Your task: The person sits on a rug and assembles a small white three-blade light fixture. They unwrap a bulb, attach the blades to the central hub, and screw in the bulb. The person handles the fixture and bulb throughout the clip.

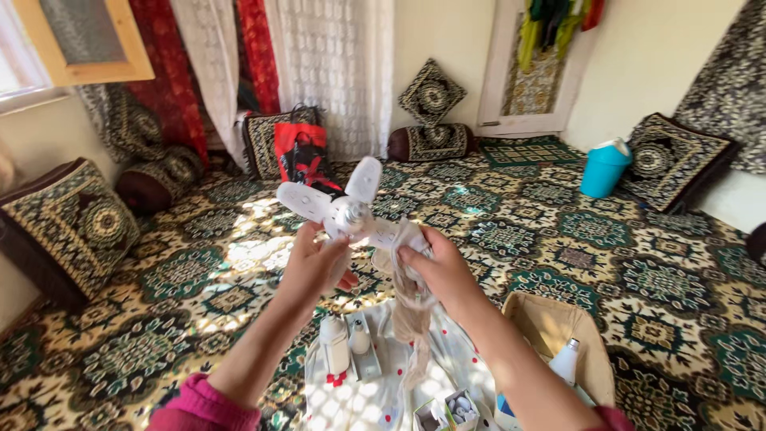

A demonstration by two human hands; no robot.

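A white folding lamp with flat blade-like panels is held up in front of me over the patterned carpet. My left hand grips it from below, around its base. My right hand pinches a pale beige cloth against one of the lamp's panels; the cloth hangs down from my fingers. Below my hands lies a white spotted sheet with two white bulbs and small open boxes on it.
An open cardboard box with a white bottle sits at my right. A turquoise bucket stands far right. A red bag leans by the curtains. Patterned cushions line the walls.
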